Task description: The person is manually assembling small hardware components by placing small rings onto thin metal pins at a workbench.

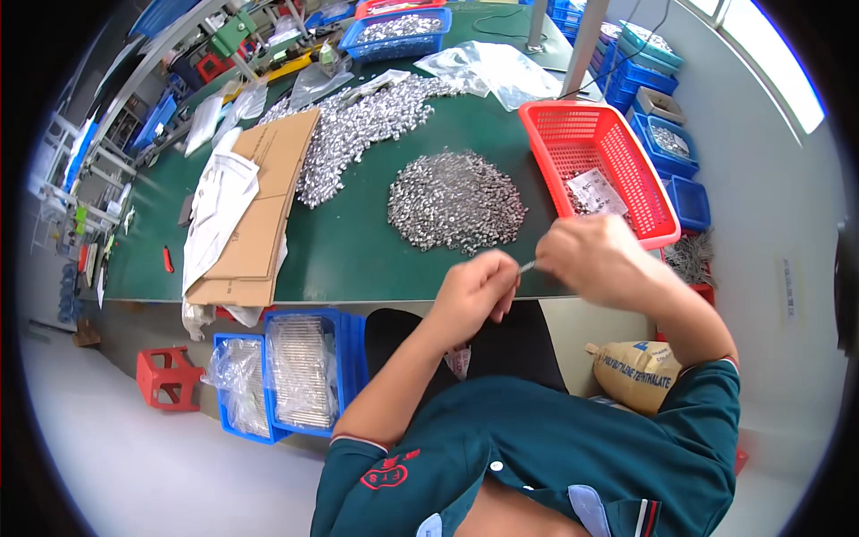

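Note:
Over the near edge of the green table, my left hand point(474, 291) and my right hand point(586, 255) are close together, fingers closed. A short thin silver rod-like piece point(528, 266) shows between them, one end at each hand's fingertips. Its exact kind is too small to tell, and its ends are hidden by the fingers. Just beyond my hands lies a round pile of small metal nut-like parts point(456, 201). Next to my right hand stands a red perforated plastic basket point(640, 166), holding a white paper slip point(597, 191) and some small parts.
A larger heap of silver parts point(358, 134) spreads behind flat cardboard point(255, 210) with white cloth point(219, 201). Clear plastic bags point(492, 70) and a blue bin of parts point(395, 36) sit farther back. Below left are blue crates point(304, 371) and a red stool point(170, 379); a sack point(633, 371) stands right.

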Demonstrator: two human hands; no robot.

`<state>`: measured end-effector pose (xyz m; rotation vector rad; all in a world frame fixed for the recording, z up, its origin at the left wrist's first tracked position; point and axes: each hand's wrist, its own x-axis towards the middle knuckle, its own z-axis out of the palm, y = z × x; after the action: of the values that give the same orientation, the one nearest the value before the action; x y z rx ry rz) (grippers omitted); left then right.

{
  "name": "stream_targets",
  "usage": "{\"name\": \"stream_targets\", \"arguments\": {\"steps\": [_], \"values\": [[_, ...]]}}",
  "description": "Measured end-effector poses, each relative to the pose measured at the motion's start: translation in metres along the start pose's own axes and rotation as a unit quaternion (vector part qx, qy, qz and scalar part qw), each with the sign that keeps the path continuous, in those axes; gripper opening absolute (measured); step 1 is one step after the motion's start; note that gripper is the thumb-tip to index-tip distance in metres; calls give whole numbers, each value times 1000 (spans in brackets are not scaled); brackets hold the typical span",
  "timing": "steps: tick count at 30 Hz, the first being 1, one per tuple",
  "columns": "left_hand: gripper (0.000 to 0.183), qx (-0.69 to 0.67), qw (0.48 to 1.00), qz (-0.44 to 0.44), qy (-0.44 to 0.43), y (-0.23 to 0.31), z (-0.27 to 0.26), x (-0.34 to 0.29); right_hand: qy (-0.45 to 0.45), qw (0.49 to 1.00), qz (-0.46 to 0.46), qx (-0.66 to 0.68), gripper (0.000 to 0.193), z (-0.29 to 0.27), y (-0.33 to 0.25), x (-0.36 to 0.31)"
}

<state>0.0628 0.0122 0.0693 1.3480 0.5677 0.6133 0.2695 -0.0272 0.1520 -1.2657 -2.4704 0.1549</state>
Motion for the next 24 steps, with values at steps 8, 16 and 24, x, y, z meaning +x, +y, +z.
{"name": "stream_targets", "arguments": {"steps": [8,16,24], "values": [[18,186,974,130,-16,40,28,121,89,984,155,-12,16,-50,75,-19],[19,392,900,192,23,13,12,169,141,921,328,159,15,-40,145,-69],[24,555,818,148,-24,21,18,203,56,939,303,154,18,-14,157,-71]]}}
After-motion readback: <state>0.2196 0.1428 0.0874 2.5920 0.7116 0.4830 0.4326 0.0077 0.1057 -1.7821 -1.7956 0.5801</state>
